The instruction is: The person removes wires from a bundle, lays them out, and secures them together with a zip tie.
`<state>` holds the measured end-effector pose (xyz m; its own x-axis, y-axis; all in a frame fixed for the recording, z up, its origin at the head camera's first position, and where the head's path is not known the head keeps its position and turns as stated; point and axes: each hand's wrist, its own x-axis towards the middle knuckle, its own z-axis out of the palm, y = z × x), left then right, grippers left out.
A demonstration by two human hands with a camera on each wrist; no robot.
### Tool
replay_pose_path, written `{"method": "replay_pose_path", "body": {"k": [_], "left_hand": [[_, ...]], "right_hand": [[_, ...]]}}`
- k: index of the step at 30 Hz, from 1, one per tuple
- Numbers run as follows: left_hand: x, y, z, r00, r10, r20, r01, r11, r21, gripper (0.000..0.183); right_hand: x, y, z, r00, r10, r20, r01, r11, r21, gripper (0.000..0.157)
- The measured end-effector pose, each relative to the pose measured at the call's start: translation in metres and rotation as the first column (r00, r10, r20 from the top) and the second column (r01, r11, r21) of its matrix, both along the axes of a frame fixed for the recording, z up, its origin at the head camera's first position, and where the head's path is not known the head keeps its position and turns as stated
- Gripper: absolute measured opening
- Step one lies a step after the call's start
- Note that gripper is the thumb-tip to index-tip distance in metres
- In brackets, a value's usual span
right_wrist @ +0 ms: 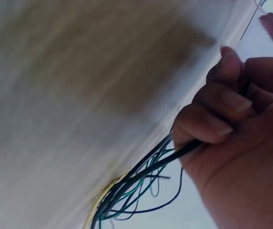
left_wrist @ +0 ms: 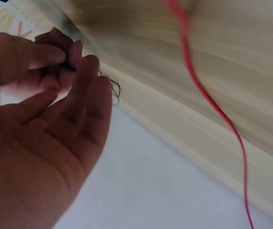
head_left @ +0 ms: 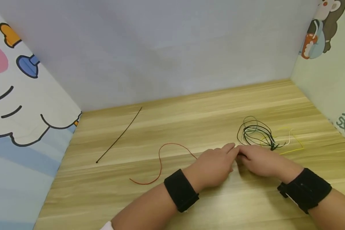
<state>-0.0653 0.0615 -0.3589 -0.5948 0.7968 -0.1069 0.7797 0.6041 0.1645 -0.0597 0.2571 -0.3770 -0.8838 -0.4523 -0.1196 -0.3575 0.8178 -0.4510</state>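
Observation:
My right hand [head_left: 260, 159] grips a black cord [right_wrist: 184, 151], its fingers curled round it. The cord's other side runs back into a loose bundle. My left hand [head_left: 214, 167] meets the right one at the fingertips. Between its thumb and fingers a short dark end of the black cord [left_wrist: 69, 67] shows, mostly hidden by the fingers. A red cord [head_left: 160, 159] lies in an S-curve on the table, partly hidden behind the left hand.
Behind the right hand, a tangled cord bundle [head_left: 256, 131] holds black, green, white and yellow strands. A straight black cord [head_left: 119, 137] lies at the left on the wood-grain table [head_left: 172, 121]. A pale back wall [head_left: 172, 57] and patterned side walls enclose the table.

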Motion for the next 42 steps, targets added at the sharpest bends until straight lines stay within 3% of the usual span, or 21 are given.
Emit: {"method": "replay_pose_path", "body": {"k": [2, 5, 10, 17, 21, 27, 35, 42], "left_hand": [[0.001, 0.007, -0.003, 0.996, 0.034, -0.085, -0.040, 0.996, -0.076, 0.037], [0.003, 0.015, -0.006, 0.986, 0.089, -0.141, -0.111, 0.982, -0.155, 0.018], [0.002, 0.018, -0.008, 0.966, 0.170, -0.197, -0.206, 0.962, -0.180, 0.015], [0.001, -0.003, -0.003, 0.954, 0.182, -0.240, -0.237, 0.945, -0.225, 0.014], [0.006, -0.012, 0.002, 0.958, 0.189, -0.217, -0.246, 0.930, -0.272, 0.014], [0.012, -0.023, 0.004, 0.942, 0.247, -0.229, -0.303, 0.917, -0.258, 0.017], [0.014, -0.050, 0.003, 0.929, 0.273, -0.249, -0.332, 0.913, -0.238, 0.011], [0.018, -0.074, 0.010, 0.908, 0.346, -0.239, -0.388, 0.907, -0.163, 0.006]], "right_hand": [[0.001, -0.002, -0.002, 1.000, 0.024, 0.019, -0.024, 0.999, -0.026, 0.026], [0.001, -0.005, -0.003, 0.998, 0.047, 0.032, -0.045, 0.997, -0.057, 0.026], [-0.001, -0.014, -0.002, 0.997, 0.080, -0.004, -0.080, 0.992, -0.093, 0.026], [-0.006, -0.025, -0.001, 0.980, 0.159, -0.117, -0.161, 0.987, -0.012, 0.012], [-0.007, -0.023, 0.000, 0.977, 0.171, -0.127, -0.168, 0.985, 0.029, 0.020], [-0.008, -0.016, 0.000, 0.977, 0.167, -0.130, -0.159, 0.985, 0.065, 0.020], [-0.006, -0.003, -0.004, 0.978, 0.151, -0.142, -0.139, 0.986, 0.096, 0.024], [-0.009, 0.004, -0.004, 0.976, 0.158, -0.153, -0.144, 0.985, 0.099, 0.033]]}}
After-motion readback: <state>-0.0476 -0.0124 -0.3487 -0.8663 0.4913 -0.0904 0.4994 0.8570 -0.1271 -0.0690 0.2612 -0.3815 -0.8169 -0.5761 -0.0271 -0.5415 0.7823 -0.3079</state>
